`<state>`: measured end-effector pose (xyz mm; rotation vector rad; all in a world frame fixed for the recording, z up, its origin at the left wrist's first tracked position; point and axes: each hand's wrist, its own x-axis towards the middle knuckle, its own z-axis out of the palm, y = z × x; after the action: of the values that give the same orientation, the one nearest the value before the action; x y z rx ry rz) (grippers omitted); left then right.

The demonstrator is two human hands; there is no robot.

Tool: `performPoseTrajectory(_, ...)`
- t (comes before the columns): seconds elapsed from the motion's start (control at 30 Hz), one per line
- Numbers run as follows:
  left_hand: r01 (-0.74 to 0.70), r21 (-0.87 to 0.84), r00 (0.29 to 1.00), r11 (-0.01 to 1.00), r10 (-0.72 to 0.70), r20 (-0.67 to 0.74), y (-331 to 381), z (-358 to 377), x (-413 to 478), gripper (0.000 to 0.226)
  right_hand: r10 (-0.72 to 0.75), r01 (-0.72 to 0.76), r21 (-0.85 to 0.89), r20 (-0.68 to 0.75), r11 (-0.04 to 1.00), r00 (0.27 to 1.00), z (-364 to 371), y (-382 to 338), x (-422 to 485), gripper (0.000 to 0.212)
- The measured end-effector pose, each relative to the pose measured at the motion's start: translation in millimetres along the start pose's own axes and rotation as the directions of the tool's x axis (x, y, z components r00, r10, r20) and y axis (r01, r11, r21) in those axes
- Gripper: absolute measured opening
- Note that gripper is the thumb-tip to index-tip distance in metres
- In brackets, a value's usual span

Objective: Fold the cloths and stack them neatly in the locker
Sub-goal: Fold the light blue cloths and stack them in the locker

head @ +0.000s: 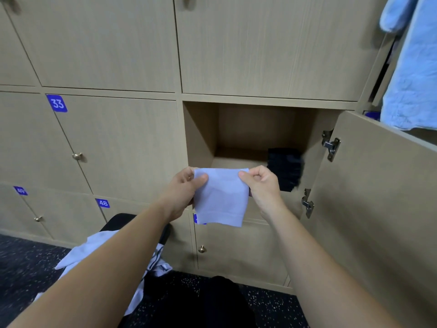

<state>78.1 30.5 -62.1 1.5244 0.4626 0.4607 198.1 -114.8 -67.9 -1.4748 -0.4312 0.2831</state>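
Note:
A small pale lilac cloth point(221, 197), folded into a rectangle, hangs in front of the open locker point(201, 133). My left hand point(186, 188) pinches its top left corner and my right hand point(262, 183) pinches its top right corner. Inside the locker, at the right on its floor, lies a folded black cloth point(285, 168). More loose pale cloths point(94, 252) lie heaped on a black stool point(120, 220) below my left arm.
The locker door point(378, 197) stands swung open to the right, close to my right arm. A light blue garment point(411, 67) hangs at the upper right. Shut locker doors with knobs surround the opening. Dark speckled floor point(28, 261) lies below.

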Motion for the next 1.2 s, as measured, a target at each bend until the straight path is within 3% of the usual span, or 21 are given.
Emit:
performPoseTrajectory(0.13,-0.037,0.118,0.999,0.992,0.034,0.023,-5.6,-4.4,7.3,0.014,0.025,-0.025,-0.096,-0.007,0.995,1.000,-5.0,3.4,2.5,0.041)
performPoseTrajectory(0.2,-0.073,0.197,0.995,0.978,0.056,0.088,-7.6,-3.2,9.4,0.007,0.026,-0.008,-0.183,0.095,0.983,0.995,-7.1,1.0,4.3,0.048)
performPoseTrajectory(0.3,-0.085,0.215,0.983,0.973,0.046,0.178,-11.8,3.7,11.9,0.010,0.131,0.010,-0.356,0.369,0.934,0.920,-5.6,0.2,4.9,0.022)
performPoseTrajectory(0.33,-0.081,0.204,0.980,0.976,0.040,0.195,-13.2,6.3,12.8,0.015,0.155,0.021,-0.397,0.405,0.917,0.901,-3.9,2.0,4.3,0.012)
performPoseTrajectory(0.37,-0.067,0.195,0.978,0.978,0.026,0.207,-15.5,8.0,13.8,0.019,0.149,0.030,-0.397,0.412,0.917,0.899,-2.6,6.5,5.4,0.016)
performPoseTrajectory(0.43,0.005,0.198,0.971,0.980,-0.052,0.232,-20.9,8.9,14.1,0.026,0.116,0.004,-0.316,0.359,0.949,0.926,-1.6,15.7,9.1,0.029)
performPoseTrajectory(0.57,0.144,0.219,0.952,0.965,-0.195,0.235,-41.5,0.7,17.8,0.031,0.093,-0.051,-0.191,0.214,0.980,0.972,-10.5,31.7,18.7,0.025)
performPoseTrajectory(0.77,0.304,-0.093,0.950,0.948,-0.294,0.107,-75.9,7.1,42.6,0.029,0.130,-0.117,-0.180,0.060,0.977,0.990,-18.0,78.5,35.8,0.029)
performPoseTrajectory(0.97,0.270,-0.190,0.952,0.944,-0.291,-0.093,-113.3,22.4,81.1,0.034,0.109,-0.120,-0.297,-0.055,0.947,0.993,-19.3,123.4,61.9,0.032)
performPoseTrajectory(1.2,0.242,-0.071,0.946,0.968,-0.251,-0.207,-146.0,37.3,136.9,0.036,0.151,-0.199,-0.423,-0.145,0.884,0.978,-24.6,169.4,105.8,0.046)
